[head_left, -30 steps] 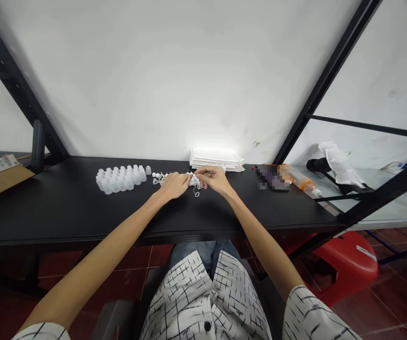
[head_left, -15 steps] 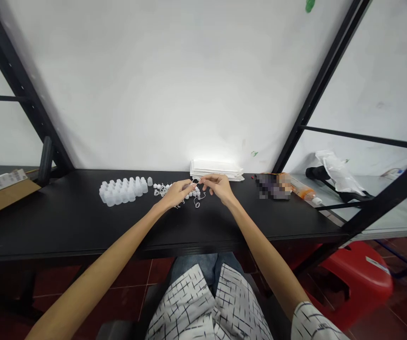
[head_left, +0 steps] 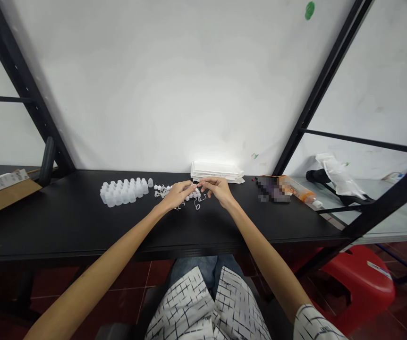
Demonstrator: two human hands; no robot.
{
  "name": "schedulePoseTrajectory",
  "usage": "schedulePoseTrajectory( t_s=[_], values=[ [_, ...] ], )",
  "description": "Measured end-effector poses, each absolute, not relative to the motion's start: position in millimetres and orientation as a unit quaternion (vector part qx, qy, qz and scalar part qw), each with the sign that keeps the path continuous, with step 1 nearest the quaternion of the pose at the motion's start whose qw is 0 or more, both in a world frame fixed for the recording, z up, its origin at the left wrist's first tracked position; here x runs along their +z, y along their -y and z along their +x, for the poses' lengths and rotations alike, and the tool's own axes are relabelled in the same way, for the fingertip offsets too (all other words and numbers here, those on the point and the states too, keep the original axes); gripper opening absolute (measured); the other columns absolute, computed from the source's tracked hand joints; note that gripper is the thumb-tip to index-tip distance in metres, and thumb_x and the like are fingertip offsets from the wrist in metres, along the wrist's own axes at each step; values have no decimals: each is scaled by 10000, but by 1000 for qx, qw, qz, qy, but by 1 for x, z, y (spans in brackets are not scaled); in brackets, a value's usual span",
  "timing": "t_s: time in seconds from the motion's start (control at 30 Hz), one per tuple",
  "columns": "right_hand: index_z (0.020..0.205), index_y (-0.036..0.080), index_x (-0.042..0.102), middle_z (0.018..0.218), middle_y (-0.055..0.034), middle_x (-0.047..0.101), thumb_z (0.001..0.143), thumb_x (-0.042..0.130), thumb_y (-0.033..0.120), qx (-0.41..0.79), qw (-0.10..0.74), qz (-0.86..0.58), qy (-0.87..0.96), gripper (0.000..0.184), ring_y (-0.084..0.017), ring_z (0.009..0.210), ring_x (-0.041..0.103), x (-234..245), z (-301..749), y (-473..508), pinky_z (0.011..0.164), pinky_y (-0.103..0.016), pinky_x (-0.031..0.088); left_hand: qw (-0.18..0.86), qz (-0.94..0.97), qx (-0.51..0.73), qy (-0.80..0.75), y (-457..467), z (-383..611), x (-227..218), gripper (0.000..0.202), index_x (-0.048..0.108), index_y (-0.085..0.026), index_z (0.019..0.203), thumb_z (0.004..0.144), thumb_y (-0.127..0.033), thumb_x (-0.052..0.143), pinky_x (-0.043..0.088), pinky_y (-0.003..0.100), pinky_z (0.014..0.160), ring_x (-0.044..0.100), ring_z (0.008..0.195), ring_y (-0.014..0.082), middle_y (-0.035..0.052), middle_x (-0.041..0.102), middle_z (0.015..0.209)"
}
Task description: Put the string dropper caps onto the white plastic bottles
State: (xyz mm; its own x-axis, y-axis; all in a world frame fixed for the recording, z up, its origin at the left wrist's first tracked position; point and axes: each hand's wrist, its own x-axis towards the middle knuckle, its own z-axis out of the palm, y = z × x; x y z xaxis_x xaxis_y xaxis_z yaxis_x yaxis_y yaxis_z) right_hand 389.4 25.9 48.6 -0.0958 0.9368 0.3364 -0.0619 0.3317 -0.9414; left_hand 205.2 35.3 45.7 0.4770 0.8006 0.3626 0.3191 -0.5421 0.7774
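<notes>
Both hands meet over the middle of the black table, fingertips nearly touching. Between them shows a thin white string (head_left: 195, 181). My left hand (head_left: 178, 193) is closed in a pinch on it, and my right hand (head_left: 219, 190) pinches at its other side with the remaining fingers curled. Whatever else is at the fingertips is too small to make out. Under and around the hands lies a pile of small white pieces with strings (head_left: 161, 191), partly hidden by my left hand. One looped string (head_left: 197, 206) lies just in front of the pile.
Several translucent white small bottles (head_left: 123, 192) stand grouped to the left. A stack of flat white sheets (head_left: 217, 171) is against the wall. A blurred-out dark item (head_left: 273, 189) and an orange-labelled bottle (head_left: 301, 192) lie right; a cardboard box (head_left: 7, 193) sits far left.
The view has shifted very slightly. My hands stay at the same place, with only a small movement of the right fingers.
</notes>
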Motion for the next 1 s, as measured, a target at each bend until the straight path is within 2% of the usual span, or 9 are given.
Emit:
schedulePoseTrajectory(
  t_s=[0.53,0.7,1.0],
  values=[
    [778,139,712,761,-65,712,628,769,395,436,553,-365,608,301,-135,594,617,46,388,-27,383,-184,385,369,767,392,-349,-36,205,45,387,492,-177,699,856,-530,474,258,237,493,337,498,99,-48,374,550],
    [794,143,703,768,-61,709,647,757,392,430,559,-366,608,294,-130,588,618,45,386,-27,379,-178,378,355,772,391,-353,-42,204,43,396,542,-168,740,860,-539,472,251,232,481,347,502,98,-45,389,546],
    [802,137,686,779,-62,694,663,741,413,432,558,-364,608,313,-124,574,609,46,388,-27,371,-178,389,328,784,382,-364,-37,204,46,393,531,-169,714,865,-523,455,265,238,498,348,519,103,-46,380,549]
  ],
)
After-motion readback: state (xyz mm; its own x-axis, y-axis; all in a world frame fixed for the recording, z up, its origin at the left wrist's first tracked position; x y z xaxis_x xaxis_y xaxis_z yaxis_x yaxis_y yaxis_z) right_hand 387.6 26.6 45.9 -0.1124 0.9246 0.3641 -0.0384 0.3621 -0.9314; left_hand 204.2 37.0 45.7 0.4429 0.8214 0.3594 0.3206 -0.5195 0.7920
